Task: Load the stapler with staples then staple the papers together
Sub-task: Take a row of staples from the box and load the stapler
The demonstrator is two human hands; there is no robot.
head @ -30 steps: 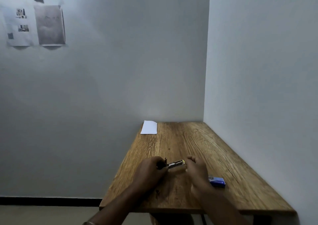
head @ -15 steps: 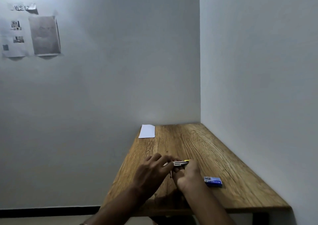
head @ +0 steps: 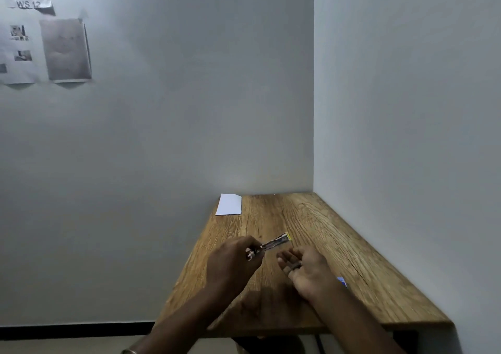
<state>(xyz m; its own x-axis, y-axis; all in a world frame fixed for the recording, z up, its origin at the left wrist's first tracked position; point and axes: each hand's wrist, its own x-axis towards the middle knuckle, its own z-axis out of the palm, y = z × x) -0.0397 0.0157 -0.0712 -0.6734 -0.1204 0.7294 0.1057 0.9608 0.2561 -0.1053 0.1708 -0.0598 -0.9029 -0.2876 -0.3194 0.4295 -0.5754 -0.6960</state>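
My left hand (head: pixel 233 261) grips the small metal stapler (head: pixel 273 244) by its rear end; its yellow-tipped front points up and to the right, above the wooden table (head: pixel 311 226). My right hand (head: pixel 303 268) hovers just right of the stapler, palm up, fingers loosely curled around a small dark object I cannot identify. The blue staple box (head: pixel 342 282) peeks out from behind my right wrist. The white papers (head: pixel 230 204) lie at the table's far left corner.
The table sits in a corner, with a grey wall (head: pixel 406 109) along its right side and another behind it. Printed sheets (head: pixel 65 50) are taped on the far wall at upper left. The table's left and near edges drop to the floor.
My right hand has let go of the stapler and turned palm up to the right. My left hand now holds the stapler alone, tilted with its tip raised.
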